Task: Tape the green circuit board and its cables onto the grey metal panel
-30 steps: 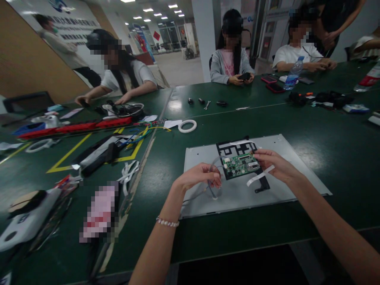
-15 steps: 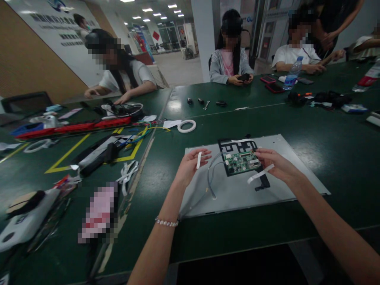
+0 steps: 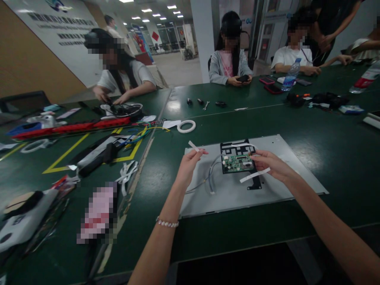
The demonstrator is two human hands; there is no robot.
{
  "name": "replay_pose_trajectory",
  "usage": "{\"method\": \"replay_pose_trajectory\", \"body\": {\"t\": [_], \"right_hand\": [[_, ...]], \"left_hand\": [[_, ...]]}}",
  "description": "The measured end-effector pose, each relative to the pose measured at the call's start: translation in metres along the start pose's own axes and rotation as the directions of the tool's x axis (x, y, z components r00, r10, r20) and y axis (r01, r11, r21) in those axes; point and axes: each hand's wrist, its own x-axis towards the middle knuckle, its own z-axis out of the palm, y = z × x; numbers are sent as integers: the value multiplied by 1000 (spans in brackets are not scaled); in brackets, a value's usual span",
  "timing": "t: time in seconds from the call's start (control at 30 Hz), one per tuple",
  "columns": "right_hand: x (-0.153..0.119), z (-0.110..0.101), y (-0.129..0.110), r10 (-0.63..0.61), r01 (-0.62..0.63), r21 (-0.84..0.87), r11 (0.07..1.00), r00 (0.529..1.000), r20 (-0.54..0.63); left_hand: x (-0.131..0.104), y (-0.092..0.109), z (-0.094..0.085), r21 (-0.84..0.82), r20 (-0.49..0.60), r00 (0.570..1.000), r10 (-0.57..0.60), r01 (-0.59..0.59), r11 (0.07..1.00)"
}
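Observation:
My left hand (image 3: 189, 165) is raised above the left part of a flat grey panel (image 3: 285, 174). Its fingers are closed, with a short strip of white tape (image 3: 193, 145) sticking up from them. At the right end of a green circuit board (image 3: 237, 163), my right hand (image 3: 274, 165) pinches the edge. Another white tape strip (image 3: 254, 175) hangs off the fingers of that hand. Under the board is a black bracket (image 3: 254, 184) with cut-outs, and one more white strip crosses its top. Grey cables (image 3: 210, 174) loop from the board's left side over the panel.
A white tape roll (image 3: 186, 126) lies beyond the panel, with a small wrench (image 3: 206, 105) and black parts farther back. Tangled white strips (image 3: 126, 176), a pink pouch-like item (image 3: 99, 209) and a red strip with cables are leftward. Other people sit across the table.
My left fingers have closed, and their tape strip now points up rather than hanging across them. The circuit board has shifted slightly left with my right hand.

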Motion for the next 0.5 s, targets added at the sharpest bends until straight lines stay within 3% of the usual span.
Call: {"method": "replay_pose_trajectory", "body": {"t": [0.1, 0.2, 0.37, 0.5], "right_hand": [[1, 2, 3, 11, -11, -24, 1000, 1000, 16], [1, 4, 6, 2, -2, -35, 999, 1000, 8], [3, 2, 7, 1, -2, -78, 997, 1000, -11], [7, -4, 8, -24, 11, -217, 976, 998, -55]], "left_hand": [[-3, 0, 5, -137, 166, 984, -66, 89, 987], [-5, -1, 9, -168, 258, 952, -166, 213, 962], [-6, -3, 14, -65, 324, 911, -254, 289, 955], [-5, -7, 15, -7, 312, 923, -226, 241, 971]]}}
